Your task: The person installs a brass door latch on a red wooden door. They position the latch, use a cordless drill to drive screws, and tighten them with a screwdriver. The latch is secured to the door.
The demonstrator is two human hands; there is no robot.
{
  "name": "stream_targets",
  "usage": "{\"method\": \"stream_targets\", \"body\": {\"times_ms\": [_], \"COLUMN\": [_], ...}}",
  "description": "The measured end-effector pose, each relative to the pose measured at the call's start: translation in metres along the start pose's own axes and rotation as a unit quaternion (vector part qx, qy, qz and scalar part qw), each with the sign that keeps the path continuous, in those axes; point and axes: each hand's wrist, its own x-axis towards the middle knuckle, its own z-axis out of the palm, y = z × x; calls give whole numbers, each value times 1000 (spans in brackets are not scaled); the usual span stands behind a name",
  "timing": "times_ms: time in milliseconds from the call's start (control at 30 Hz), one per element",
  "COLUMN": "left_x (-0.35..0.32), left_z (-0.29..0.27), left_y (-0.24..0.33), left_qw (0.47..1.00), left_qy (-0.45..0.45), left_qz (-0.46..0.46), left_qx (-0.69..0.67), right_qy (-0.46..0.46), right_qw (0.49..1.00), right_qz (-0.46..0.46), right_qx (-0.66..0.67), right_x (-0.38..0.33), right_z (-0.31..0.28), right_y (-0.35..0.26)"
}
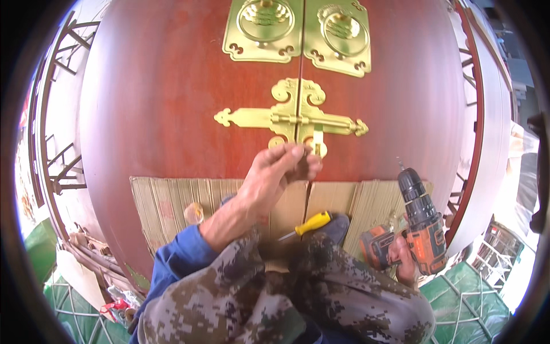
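Head cam looking down at a dark red wooden double door (160,103), and I'll use the brass latch (292,119) in the middle of it as the reference for everything. Far left of the latch and lower, a metal rack frame (60,166) leans by the door's edge. Below the latch there's corrugated cardboard (166,203) spread at the foot of the door. The left hand (275,172) reaches up just under the latch, fingers pinched together on its hanging brass tab (317,142), blue sleeve behind it. Below that, a yellow-handled screwdriver (306,225) lies near the camouflage-trousered knees. Above the latch sit two brass handle plates (298,28). Down and to the right of the latch, the right hand (401,258) is clenched around the grip of an orange cordless drill (421,223), bit pointing up, well apart from the latch.
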Motion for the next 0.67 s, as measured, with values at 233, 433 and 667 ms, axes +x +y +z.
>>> {"method": "stream_targets", "body": {"times_ms": [233,433,667], "left_x": [4,32,39], "left_z": [-24,-8,-9], "left_y": [0,17,16], "left_qw": [985,972,977], "left_qy": [40,13,18], "left_qz": [-49,-55,-23], "left_qx": [-159,-230,-211], "right_qy": [-235,-226,-199], "right_qw": [865,943,924], "right_qz": [-176,12,271], "right_qx": [-408,-244,184], "right_x": [76,86,82], "right_z": [67,89,67], "right_y": [-79,-48,-7]}}
